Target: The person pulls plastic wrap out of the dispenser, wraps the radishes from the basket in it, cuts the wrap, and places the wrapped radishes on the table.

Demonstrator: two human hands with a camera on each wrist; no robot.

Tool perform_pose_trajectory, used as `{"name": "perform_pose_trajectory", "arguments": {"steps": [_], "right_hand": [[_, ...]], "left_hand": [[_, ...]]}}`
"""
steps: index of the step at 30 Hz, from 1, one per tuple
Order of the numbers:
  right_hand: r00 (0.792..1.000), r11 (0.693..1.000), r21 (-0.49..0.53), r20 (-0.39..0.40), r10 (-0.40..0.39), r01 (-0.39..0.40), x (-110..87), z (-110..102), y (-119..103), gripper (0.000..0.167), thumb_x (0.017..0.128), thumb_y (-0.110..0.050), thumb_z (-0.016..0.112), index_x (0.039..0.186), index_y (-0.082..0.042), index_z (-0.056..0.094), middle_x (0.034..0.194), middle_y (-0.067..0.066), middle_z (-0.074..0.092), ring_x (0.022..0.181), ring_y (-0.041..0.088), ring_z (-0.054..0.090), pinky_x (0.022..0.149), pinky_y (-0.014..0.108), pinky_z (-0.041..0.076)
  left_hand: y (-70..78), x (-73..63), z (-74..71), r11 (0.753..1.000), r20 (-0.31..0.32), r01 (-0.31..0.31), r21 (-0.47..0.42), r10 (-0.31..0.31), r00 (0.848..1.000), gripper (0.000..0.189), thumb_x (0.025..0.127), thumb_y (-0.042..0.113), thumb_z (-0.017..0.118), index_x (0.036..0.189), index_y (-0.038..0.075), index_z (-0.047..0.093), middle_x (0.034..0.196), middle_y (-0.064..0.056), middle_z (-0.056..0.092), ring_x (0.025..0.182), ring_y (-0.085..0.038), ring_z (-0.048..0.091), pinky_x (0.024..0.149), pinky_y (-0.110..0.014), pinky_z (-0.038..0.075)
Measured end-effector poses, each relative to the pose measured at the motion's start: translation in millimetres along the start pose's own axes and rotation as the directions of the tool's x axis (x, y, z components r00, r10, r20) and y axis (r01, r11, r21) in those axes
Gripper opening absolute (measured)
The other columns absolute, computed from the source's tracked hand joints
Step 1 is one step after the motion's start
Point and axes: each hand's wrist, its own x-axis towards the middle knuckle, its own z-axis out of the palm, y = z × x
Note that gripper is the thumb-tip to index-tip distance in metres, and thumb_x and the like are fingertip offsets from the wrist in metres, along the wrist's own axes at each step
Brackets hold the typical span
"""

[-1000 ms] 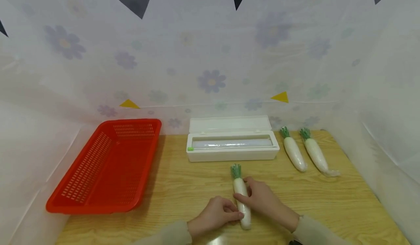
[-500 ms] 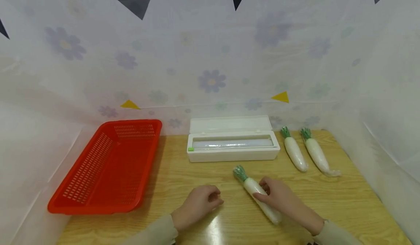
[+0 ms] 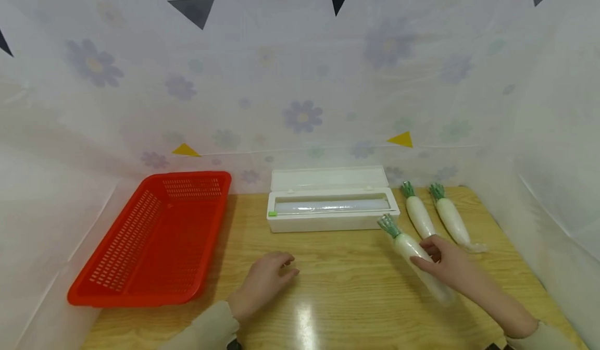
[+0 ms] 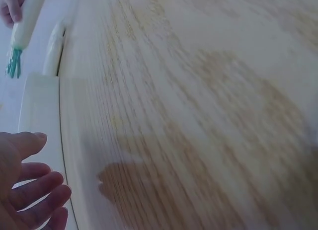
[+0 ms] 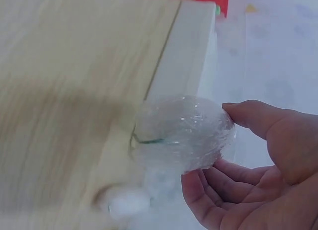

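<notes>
My right hand [image 3: 452,264] grips a white radish [image 3: 412,251] with green stem stubs, thumb on one side and fingers on the other. In the right wrist view the wrapped end of this radish [image 5: 186,133] shows crinkled clear film. It is lifted over the table, tilted with its stems toward the back left. My left hand [image 3: 262,282] hovers over the table's middle with relaxed, slightly bent fingers and nothing in it. Two more film-wrapped radishes lie at the back right, a nearer radish [image 3: 419,215] and an outer radish [image 3: 452,220] with a loose film tail.
A white cling film dispenser [image 3: 335,222] stands at the back centre, lid raised, with a film roll [image 3: 333,205] inside. On the left is a red perforated basket [image 3: 203,266]. Pale flowered sheeting [image 3: 300,79] hangs behind and beside the wooden table [image 3: 337,287].
My right hand has carried the radish off the table to the right, toward the other two. The left hand has let go of it and drawn back left.
</notes>
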Motion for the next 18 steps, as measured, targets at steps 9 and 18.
{"name": "perform_pose_trajectory", "arguments": {"steps": [9, 18], "right_hand": [[0.993, 0.987, -0.112, -0.047, 0.110, -0.115, 16.4, -56, 44, 0.072, 0.103, -0.049, 0.061, 0.128, 0.018, 0.054, 0.113, 0.035, 0.067, 0.101, 0.050, 0.066, 0.077, 0.055, 0.056], [0.982, 0.974, -0.155, -0.116, 0.151, -0.168, 40.0, -90, 96, 0.075, 0.107, -0.046, 0.054, 0.130, 0.026, 0.046, 0.122, 0.047, 0.056, 0.102, 0.061, 0.057, 0.073, 0.058, 0.052]], "left_hand": [[-6.0, -0.9, -4.5, 0.999, -0.016, 0.039, 0.027, -0.039, 0.999, 0.023, 0.094, 0.024, 0.079, 0.109, 0.007, 0.076, 0.102, -0.005, 0.076, 0.093, -0.020, 0.070, 0.081, -0.040, 0.058], [-12.9, -2.3, -6.1, 0.997, -0.036, 0.062, 0.048, -0.060, 0.998, 0.020, 0.094, 0.023, 0.079, 0.106, 0.007, 0.077, 0.102, -0.005, 0.076, 0.094, -0.021, 0.071, 0.081, -0.041, 0.058]]}}
